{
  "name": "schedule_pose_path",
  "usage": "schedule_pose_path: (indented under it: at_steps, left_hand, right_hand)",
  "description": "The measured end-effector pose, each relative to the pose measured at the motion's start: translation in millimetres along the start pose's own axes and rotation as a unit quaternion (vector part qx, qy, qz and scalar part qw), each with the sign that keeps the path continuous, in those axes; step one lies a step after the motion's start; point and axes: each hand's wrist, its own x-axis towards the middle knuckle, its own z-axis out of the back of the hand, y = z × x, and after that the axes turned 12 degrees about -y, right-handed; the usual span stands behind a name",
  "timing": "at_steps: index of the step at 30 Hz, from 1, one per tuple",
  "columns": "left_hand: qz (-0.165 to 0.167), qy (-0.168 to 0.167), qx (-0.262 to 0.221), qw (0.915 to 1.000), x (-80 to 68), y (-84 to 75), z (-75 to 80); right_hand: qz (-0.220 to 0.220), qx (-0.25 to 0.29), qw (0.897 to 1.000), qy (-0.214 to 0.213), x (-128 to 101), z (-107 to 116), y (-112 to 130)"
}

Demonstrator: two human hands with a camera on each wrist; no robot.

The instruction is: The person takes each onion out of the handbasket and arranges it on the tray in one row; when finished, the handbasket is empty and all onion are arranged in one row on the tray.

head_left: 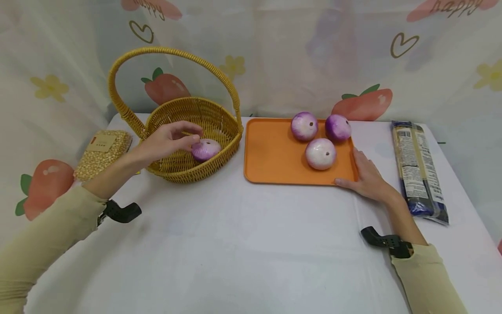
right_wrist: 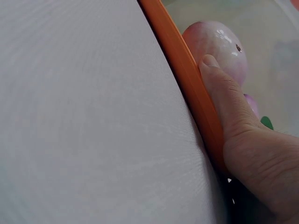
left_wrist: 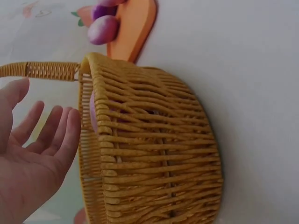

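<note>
Inside basket (head_left: 219,131): onion (head_left: 205,149), left hand (head_left: 168,139) beside, fingers relaxed; right hand (head_left: 366,176) flat against tray (head_left: 270,152).

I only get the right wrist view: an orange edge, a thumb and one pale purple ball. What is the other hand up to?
Observer: The left hand reaches into a wicker basket, fingers relaxed beside a purple onion lying inside; I cannot tell if they touch.
Operator: Is my ball the only one on the orange thing?
Observer: No. The orange tray holds three onions; yours is the pale onion nearest the right hand.
Operator: Anything else on the table?
Observer: A dark packet lies right of the tray, and a bag of yellow grains left of the basket.
</note>
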Motion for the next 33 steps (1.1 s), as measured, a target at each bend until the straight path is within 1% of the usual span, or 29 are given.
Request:
schedule_pose_path:
  at_steps: [5,10,16,22,25,28,30,33]
  left_hand:
    - [-0.013,0.014,0.032,0.9993,7.3,0.8,4.3]
    - [-0.032,0.039,0.068,0.9964,20.6,1.2,12.0]
    - [-0.063,0.081,0.122,0.9871,38.2,-4.5,20.7]
    - [-0.060,0.135,0.154,0.9769,54.8,-16.2,22.7]
    - [-0.070,0.162,0.155,0.9720,64.8,-19.9,20.6]
    - [-0.088,0.176,0.154,0.9682,74.1,-21.4,19.0]
    - [-0.093,0.177,0.142,0.9695,79.7,-21.2,18.6]
    - [-0.085,0.172,0.116,0.9746,86.6,-19.2,19.0]
  right_hand:
    - [-0.008,-0.002,1.000,0.003,-1.2,-0.1,-0.9]
    - [-0.009,-0.001,1.000,0.001,-2.0,0.5,-0.9]
    - [-0.006,-0.002,1.000,-0.002,-1.9,1.1,-1.2]
    - [-0.007,0.001,1.000,0.000,-2.4,0.6,-1.0]
    - [-0.005,0.001,1.000,-0.002,-2.3,-0.3,-1.4]
    - [0.004,0.003,1.000,-0.008,-1.3,-1.6,-1.7]
    - [0.008,0.004,1.000,-0.010,-0.7,-2.1,-1.9]
    - [0.008,0.005,1.000,-0.008,-0.2,-1.4,-1.1]
